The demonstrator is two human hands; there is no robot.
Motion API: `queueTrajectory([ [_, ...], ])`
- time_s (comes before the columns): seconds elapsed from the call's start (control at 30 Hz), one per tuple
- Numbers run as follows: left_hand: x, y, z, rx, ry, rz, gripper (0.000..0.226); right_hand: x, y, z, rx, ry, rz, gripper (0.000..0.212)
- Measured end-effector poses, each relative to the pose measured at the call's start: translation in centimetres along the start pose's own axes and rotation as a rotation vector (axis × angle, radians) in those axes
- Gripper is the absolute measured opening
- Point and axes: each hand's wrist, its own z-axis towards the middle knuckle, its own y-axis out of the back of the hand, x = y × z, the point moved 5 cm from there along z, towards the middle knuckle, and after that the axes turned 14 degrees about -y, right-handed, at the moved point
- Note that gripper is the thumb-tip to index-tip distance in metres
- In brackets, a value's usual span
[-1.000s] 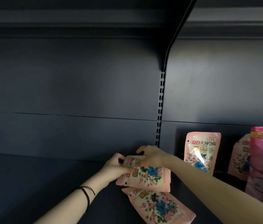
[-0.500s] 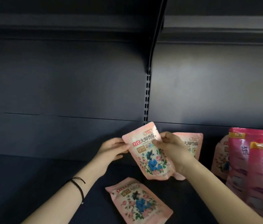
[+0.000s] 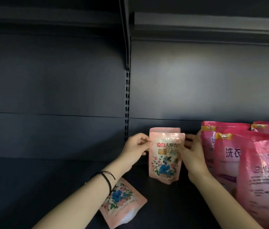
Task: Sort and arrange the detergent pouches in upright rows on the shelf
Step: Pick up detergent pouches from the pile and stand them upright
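Observation:
A pale pink floral detergent pouch [image 3: 164, 159] stands upright on the dark shelf [image 3: 31, 184], directly in front of another upright pouch of the same kind [image 3: 164, 129], of which only the top edge shows. My left hand [image 3: 135, 147] pinches the front pouch's upper left edge. My right hand [image 3: 191, 154] holds its upper right side, thumb across the front. A third floral pouch [image 3: 122, 200] lies flat on the shelf near the front, partly under my left forearm.
Several larger magenta pouches [image 3: 229, 154] stand upright in rows at the right, close to my right hand. A slotted upright post [image 3: 127, 104] divides the shelf's back wall. An upper shelf [image 3: 205, 27] hangs overhead.
The pouch was lifted from the flat pile, turned upright, and carried to the right; it now stands in front of the upright pouch. The view shifted right, showing more magenta pouches.

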Motion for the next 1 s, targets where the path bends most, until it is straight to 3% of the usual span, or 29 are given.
queueTrajectory([
  [0.13, -1.1, 1.9, -0.5, 0.009, -0.05, 0.212, 0.011, 2.6, -0.2, -1.7, -0.126, 0.349, -0.362, 0.056],
  [0.23, -2.1, 4.1, -1.8, 0.145, -0.161, 0.551, 0.011, 4.5, -1.4, -4.0, -0.225, 0.66, -0.682, 0.05],
  [0.33, -3.0, 6.3, -4.4, 0.283, -0.301, 0.943, 0.017, 4.8, -3.3, -6.2, -0.139, 0.863, -0.895, 0.039],
  [0.53, -2.9, 10.0, -9.1, 0.345, -0.26, 1.19, 0.027, 2.4, -7.8, -8.7, 0.156, 0.919, -1.21, 0.04],
  [0.83, -1.2, 14.1, -13.0, 0.502, -0.193, 1.477, 0.04, -0.4, -13.9, -12.2, 0.266, 1.067, -1.624, 0.047],
  [0.9, -0.8, 14.8, -13.2, 0.477, -0.168, 1.466, 0.043, -1.0, -14.8, -12.0, 0.272, 1.007, -1.705, 0.049],
  [1.0, -0.2, 15.1, -13.3, 0.414, -0.106, 1.385, 0.046, -1.9, -15.5, -10.7, 0.278, 0.757, -1.799, 0.055],
])
